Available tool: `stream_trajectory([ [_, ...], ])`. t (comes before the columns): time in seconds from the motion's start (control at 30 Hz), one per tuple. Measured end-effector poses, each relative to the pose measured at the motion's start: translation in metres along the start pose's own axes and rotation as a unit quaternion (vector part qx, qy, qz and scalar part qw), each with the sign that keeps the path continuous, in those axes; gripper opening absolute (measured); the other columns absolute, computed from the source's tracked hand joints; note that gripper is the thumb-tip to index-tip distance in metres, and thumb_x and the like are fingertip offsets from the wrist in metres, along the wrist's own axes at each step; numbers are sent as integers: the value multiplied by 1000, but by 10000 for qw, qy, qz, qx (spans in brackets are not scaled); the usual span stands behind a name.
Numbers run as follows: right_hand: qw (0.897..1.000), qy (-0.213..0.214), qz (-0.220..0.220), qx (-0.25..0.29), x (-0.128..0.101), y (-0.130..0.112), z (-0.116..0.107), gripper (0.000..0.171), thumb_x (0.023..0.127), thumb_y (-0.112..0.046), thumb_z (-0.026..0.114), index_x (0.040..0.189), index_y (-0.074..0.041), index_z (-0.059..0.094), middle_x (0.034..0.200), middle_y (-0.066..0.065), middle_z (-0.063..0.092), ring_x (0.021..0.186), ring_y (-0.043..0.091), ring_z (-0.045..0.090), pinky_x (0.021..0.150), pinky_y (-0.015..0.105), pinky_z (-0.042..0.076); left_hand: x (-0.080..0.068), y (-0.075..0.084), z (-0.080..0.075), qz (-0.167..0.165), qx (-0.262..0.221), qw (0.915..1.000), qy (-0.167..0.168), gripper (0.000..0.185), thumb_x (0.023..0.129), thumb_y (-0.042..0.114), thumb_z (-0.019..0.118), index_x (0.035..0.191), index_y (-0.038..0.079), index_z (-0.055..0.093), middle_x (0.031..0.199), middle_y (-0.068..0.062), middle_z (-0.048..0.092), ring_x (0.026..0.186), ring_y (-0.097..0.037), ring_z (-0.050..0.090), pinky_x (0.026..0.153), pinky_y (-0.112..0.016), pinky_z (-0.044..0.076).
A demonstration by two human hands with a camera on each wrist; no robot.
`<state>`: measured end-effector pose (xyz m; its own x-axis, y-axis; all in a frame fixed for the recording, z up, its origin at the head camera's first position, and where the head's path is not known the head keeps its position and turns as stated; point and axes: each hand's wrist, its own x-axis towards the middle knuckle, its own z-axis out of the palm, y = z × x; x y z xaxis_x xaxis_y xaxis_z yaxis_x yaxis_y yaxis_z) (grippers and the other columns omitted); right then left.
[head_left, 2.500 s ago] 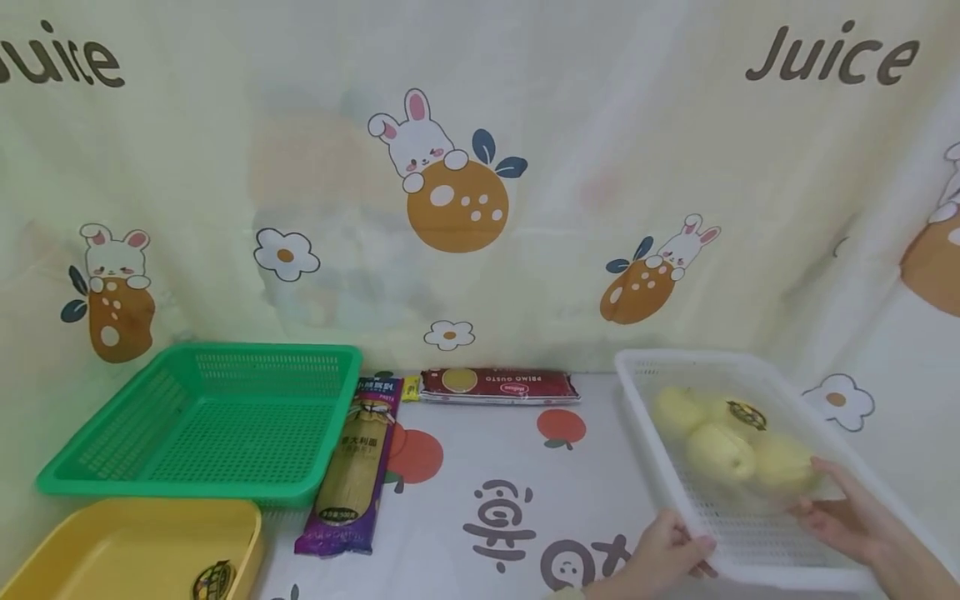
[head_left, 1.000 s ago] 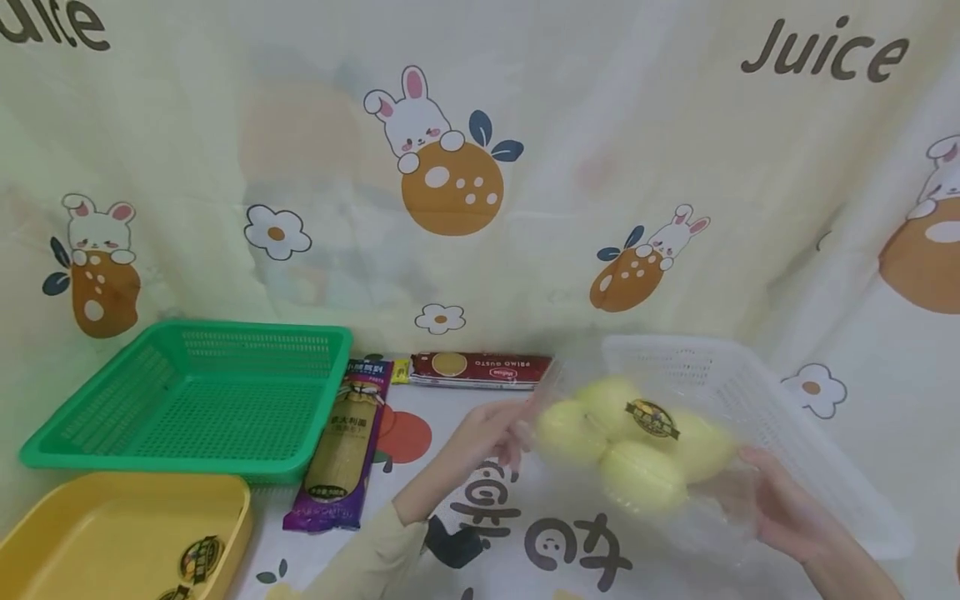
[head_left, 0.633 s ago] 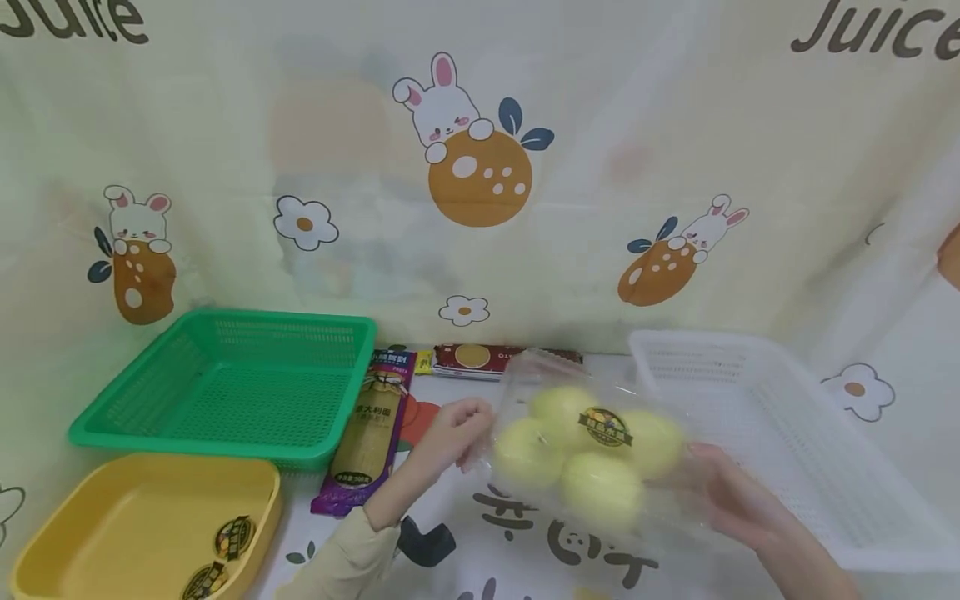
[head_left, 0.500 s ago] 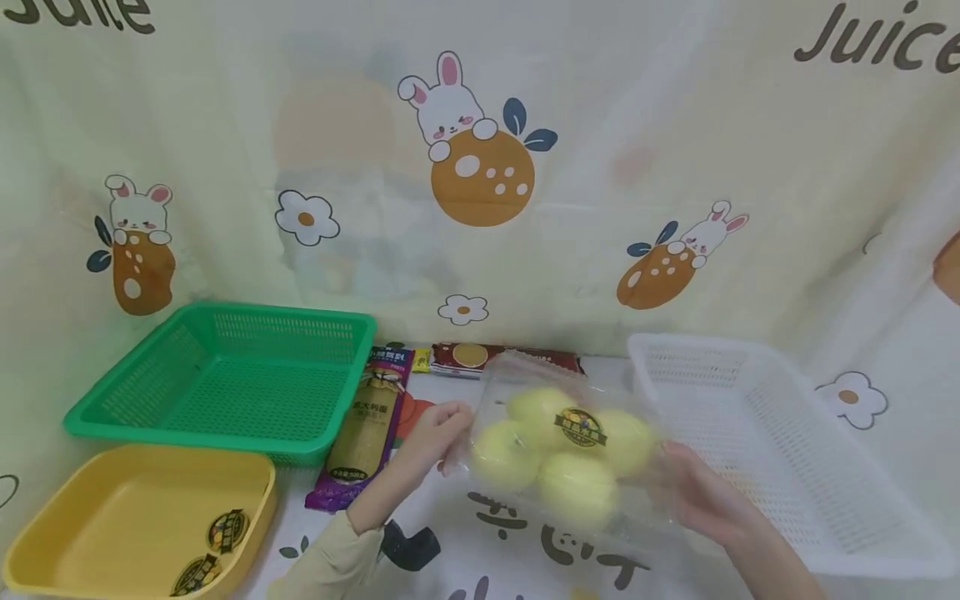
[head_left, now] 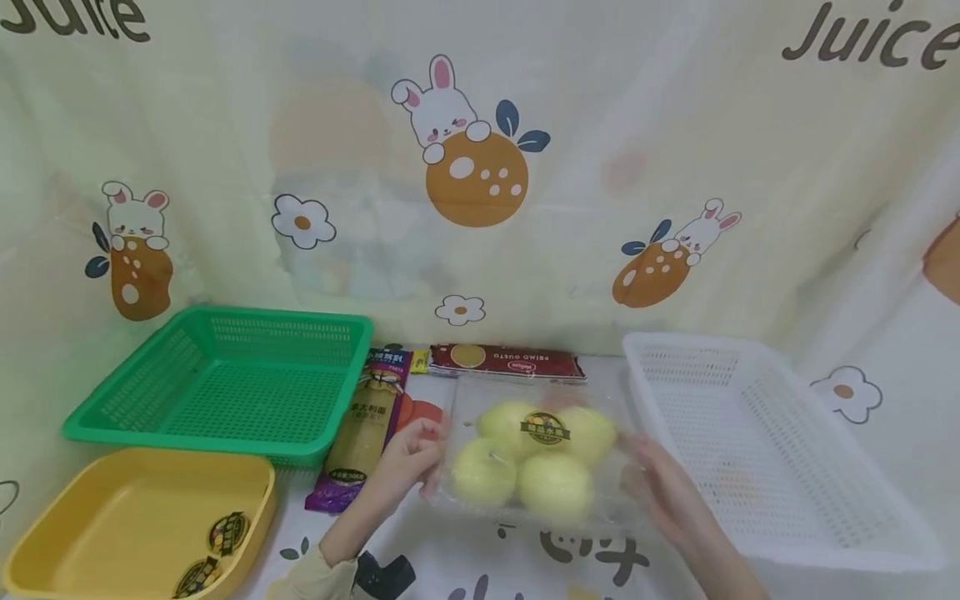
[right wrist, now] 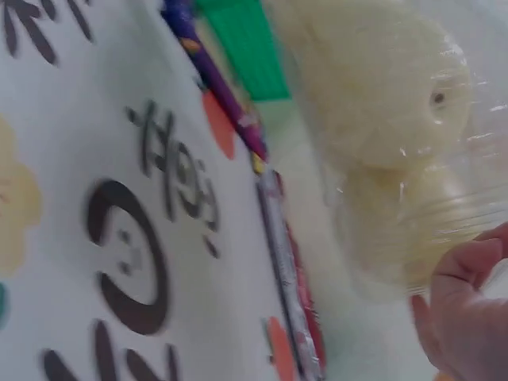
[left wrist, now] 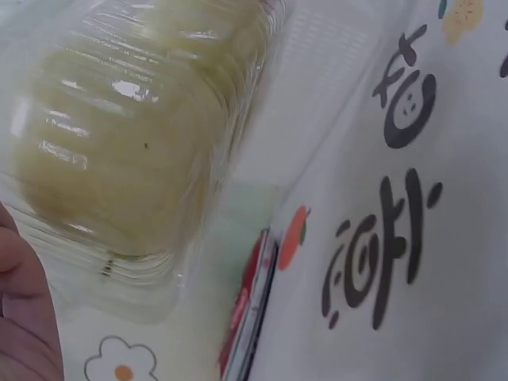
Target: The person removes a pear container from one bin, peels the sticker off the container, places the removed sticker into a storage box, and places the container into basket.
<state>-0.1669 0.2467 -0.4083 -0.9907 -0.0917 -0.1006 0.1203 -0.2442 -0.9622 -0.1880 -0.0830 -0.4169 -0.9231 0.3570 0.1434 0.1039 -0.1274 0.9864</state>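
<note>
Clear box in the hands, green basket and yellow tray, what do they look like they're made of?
Clear box: thin, glossy plastic by the look of it, given its glare, fine ridges and see-through walls.
Green basket: likely moulded plastic, with even colour and regular perforations.
Yellow tray: probably plastic too, smooth and evenly coloured, though coated metal can't be ruled out.

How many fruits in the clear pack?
4, all inside the clear pack; in head view: front-left fruit, front-right fruit, back-left fruit, back-right fruit. The label partly covers the back pair; any beneath would be hidden.
</note>
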Motion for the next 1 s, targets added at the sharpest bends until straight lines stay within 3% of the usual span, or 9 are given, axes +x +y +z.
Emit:
stream_trajectory([
  [0.03, 9998, 78, -152, 61, 1, 1, 0, 16, 97, -22, 39, 107, -20, 51, 111, -3, 49, 65, 2, 45, 63, 17, 42, 0, -1, -1, 65, 4, 10000, -1, 17, 86, 1, 47, 100, -6, 41, 54, 1, 47, 42, -8, 42, 41, -20, 37],
  [0.17, 9961, 176, -482, -723, 3, 8, 8, 28, 95, -15, 42, 122, -10, 46, 91, -3, 50, 61, 4, 44, 56, 17, 40, -5, -5, -8, 150, 104, 9997, 185, 17, 88, 4, 49, 100, -6, 41, 54, 2, 45, 42, -7, 40, 40, -18, 35],
  [0.27, 9877, 102, -211, -1543, -1, 20, 14, 41, 95, -17, 40, 132, -1, 32, 74, -2, 44, 56, 6, 40, 51, 18, 37, -15, -11, -15, -99, 27, 9995, 303, 15, 88, 4, 49, 97, -4, 41, 53, 3, 42, 40, -7, 38, 39, -18, 32],
  [0.33, 9834, -42, -65, -1814, -5, 30, 16, 43, 95, -17, 40, 133, 0, 30, 66, -1, 41, 52, 7, 37, 47, 18, 34, -23, -16, -18, -310, 4, 9990, 315, 13, 86, 2, 48, 95, -2, 40, 52, 3, 41, 38, -7, 37, 38, -18, 30],
  [0.43, 9823, -94, 119, -1868, -8, 42, 16, 43, 95, -20, 42, 132, -2, 32, 68, 3, 45, 52, 9, 39, 46, 21, 36, -31, -25, -23, -386, 27, 9991, 171, 14, 82, -4, 46, 95, -3, 39, 51, 3, 42, 36, -6, 37, 37, -17, 31],
  [0.6, 9780, 520, 216, -2010, -1, 47, 10, 37, 93, -24, 46, 124, -5, 42, 77, 9, 51, 59, 15, 46, 51, 26, 40, -24, -37, -21, -299, 55, 9995, -102, 17, 80, -4, 46, 95, -2, 39, 52, 2, 47, 36, -5, 38, 35, -16, 32],
  [0.83, 9696, 802, -65, -2312, 9, 67, 7, 30, 92, -18, 49, 115, 1, 49, 63, 6, 48, 49, 12, 41, 45, 25, 37, -24, -57, -26, -554, 236, 9982, 61, 12, 83, -2, 47, 93, -2, 40, 50, 1, 48, 34, -6, 38, 34, -17, 32],
  [1.0, 9659, 952, 40, -2407, 10, 77, 3, 34, 91, -25, 51, 115, 0, 51, 60, 4, 46, 48, 12, 40, 44, 24, 37, -27, -71, -24, -488, 298, 9983, 98, 12, 83, -5, 42, 95, -2, 40, 50, 2, 46, 34, -6, 38, 36, -17, 30],
])
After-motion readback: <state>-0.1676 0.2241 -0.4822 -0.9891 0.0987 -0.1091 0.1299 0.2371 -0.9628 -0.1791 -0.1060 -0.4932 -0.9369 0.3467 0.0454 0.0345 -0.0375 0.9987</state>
